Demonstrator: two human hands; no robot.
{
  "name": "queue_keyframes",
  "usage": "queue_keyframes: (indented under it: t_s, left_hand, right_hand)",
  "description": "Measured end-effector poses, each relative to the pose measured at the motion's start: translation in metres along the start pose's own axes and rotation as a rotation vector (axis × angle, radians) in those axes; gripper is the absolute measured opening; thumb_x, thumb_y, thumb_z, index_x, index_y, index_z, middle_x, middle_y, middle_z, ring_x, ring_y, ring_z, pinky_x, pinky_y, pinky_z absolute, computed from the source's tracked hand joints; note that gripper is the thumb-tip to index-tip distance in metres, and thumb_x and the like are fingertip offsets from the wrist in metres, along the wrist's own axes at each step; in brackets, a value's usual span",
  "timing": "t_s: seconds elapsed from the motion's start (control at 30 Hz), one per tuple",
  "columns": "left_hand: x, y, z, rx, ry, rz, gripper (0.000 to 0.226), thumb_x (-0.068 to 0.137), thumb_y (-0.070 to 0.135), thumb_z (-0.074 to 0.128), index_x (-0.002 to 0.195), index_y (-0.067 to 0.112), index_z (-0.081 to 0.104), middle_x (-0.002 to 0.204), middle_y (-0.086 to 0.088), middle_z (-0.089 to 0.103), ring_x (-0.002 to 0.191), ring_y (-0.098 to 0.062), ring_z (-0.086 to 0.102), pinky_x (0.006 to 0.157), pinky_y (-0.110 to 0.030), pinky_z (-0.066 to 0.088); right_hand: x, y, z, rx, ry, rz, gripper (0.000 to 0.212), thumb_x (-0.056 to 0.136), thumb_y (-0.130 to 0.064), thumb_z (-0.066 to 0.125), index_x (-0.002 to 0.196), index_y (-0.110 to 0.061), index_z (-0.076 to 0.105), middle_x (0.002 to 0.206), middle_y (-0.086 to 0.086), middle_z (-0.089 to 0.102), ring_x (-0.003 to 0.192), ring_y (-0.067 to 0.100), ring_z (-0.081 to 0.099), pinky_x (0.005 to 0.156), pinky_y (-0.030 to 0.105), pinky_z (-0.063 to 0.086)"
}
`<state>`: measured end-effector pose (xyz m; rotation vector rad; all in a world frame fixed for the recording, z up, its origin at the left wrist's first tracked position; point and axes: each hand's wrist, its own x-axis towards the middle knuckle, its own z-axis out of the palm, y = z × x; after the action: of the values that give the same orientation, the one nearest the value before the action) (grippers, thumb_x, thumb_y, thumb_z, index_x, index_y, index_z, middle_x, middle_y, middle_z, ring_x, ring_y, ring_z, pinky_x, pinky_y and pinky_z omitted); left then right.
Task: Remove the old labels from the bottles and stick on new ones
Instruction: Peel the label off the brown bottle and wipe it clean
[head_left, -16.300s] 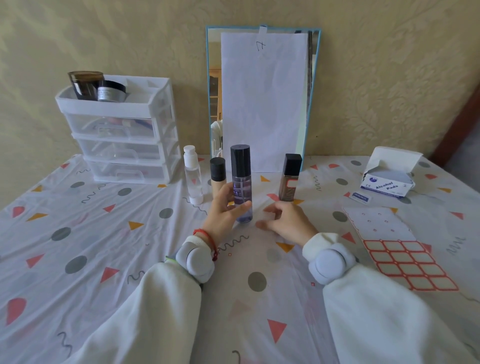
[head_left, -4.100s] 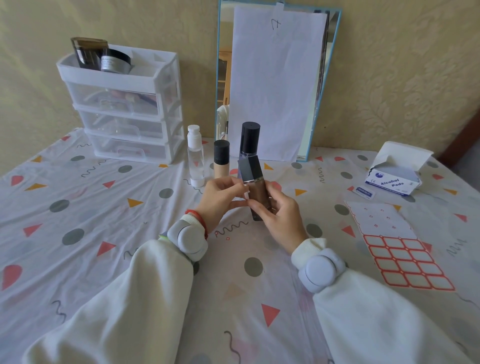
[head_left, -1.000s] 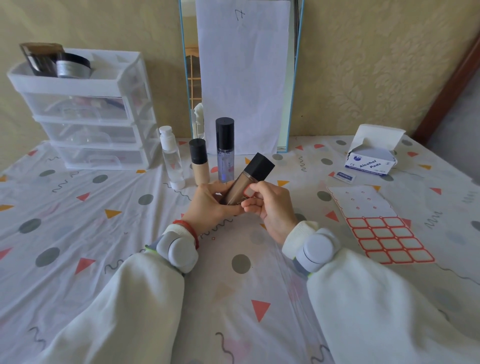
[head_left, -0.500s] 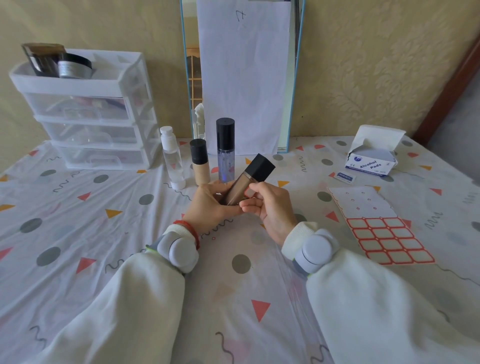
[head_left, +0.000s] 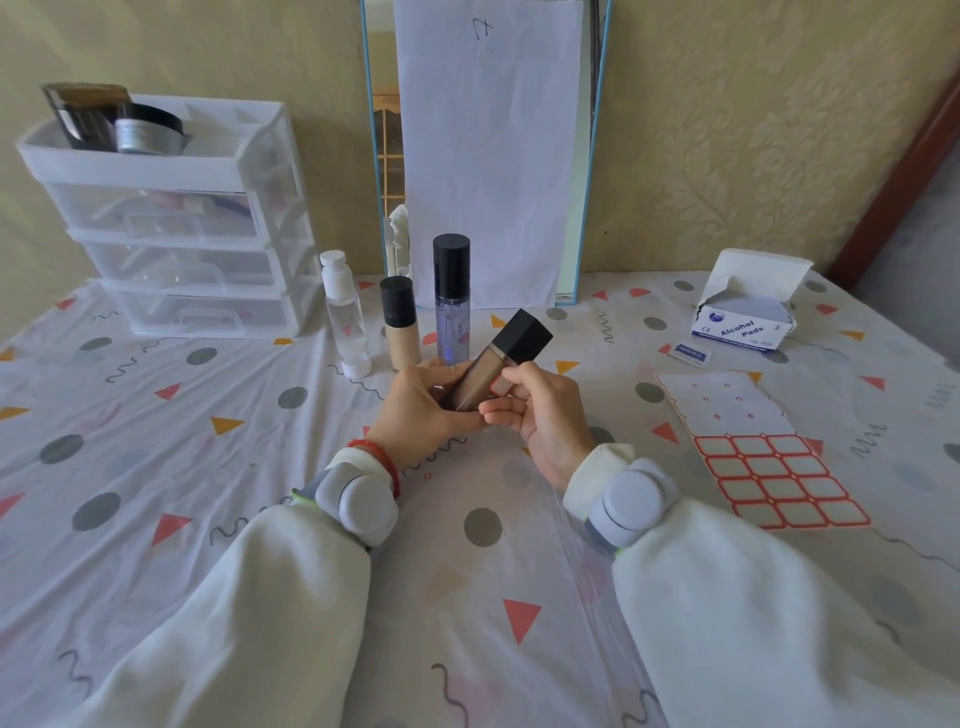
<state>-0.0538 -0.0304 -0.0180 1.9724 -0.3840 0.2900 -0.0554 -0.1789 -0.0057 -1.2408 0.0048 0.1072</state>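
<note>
A brown square bottle (head_left: 485, 375) with a black cap is tilted above the table, cap pointing up and right. My left hand (head_left: 423, 415) grips its lower end. My right hand (head_left: 540, 415) pinches a small red-edged label (head_left: 500, 385) on the bottle's side with thumb and forefinger. Behind stand a clear bottle with a white cap (head_left: 345, 314), a beige bottle (head_left: 401, 325) and a tall purple bottle (head_left: 452, 299), both black-capped. A sheet of red-edged labels (head_left: 769, 462) lies at the right.
A white drawer unit (head_left: 171, 223) with two jars on top stands at back left. A mirror covered by paper (head_left: 488, 150) leans on the wall. An open box of alcohol pads (head_left: 743, 317) and one loose pad (head_left: 689, 354) lie at back right.
Over the last second both hands have stayed on the tilted brown bottle. My right thumb and forefinger have shifted slightly at the label on its side.
</note>
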Motion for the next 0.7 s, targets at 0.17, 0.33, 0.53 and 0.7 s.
queue_keyframes:
  t_s: [0.17,0.33,0.53,0.7]
  left_hand:
    - [0.0005,-0.0008,0.0008,0.027,-0.003,0.011,0.042,0.069,0.015,0.084,0.104,0.034,0.070,0.089,-0.006,0.061,0.076,-0.011,0.056,0.068,-0.017,0.049]
    - [0.0006,-0.0013,0.0018,0.081,-0.002,0.018,0.041,0.070,0.017,0.083,0.107,0.027,0.071,0.084,-0.003,0.057,0.071,-0.010,0.053,0.064,-0.014,0.047]
    - [0.0004,-0.0016,0.0007,0.069,0.027,0.017,0.039,0.070,0.013,0.084,0.105,0.026,0.072,0.077,0.009,0.051,0.065,0.005,0.051,0.060,-0.006,0.041]
    - [0.0007,-0.0013,0.0004,0.114,0.014,0.013,0.042,0.071,0.016,0.083,0.111,0.019,0.071,0.083,0.005,0.056,0.068,-0.004,0.053,0.063,-0.008,0.044]
  right_hand:
    - [-0.0003,0.0018,0.0001,-0.103,0.028,-0.024,0.017,0.091,-0.007,0.054,0.080,-0.001,0.066,0.060,0.001,0.066,0.055,0.015,0.066,0.052,0.020,0.052]
    - [0.0003,0.0005,0.0003,-0.114,0.050,-0.023,0.021,0.089,-0.002,0.051,0.072,-0.002,0.063,0.054,0.000,0.064,0.052,0.014,0.065,0.050,0.019,0.051]
    - [-0.0008,0.0006,-0.0007,-0.037,-0.012,-0.031,0.022,0.090,0.000,0.048,0.074,0.000,0.063,0.059,0.004,0.066,0.057,0.019,0.068,0.052,0.021,0.053]
    - [-0.0007,0.0021,-0.0011,-0.085,-0.006,-0.031,0.021,0.092,-0.011,0.052,0.078,-0.005,0.067,0.063,0.005,0.068,0.060,0.018,0.069,0.054,0.021,0.054]
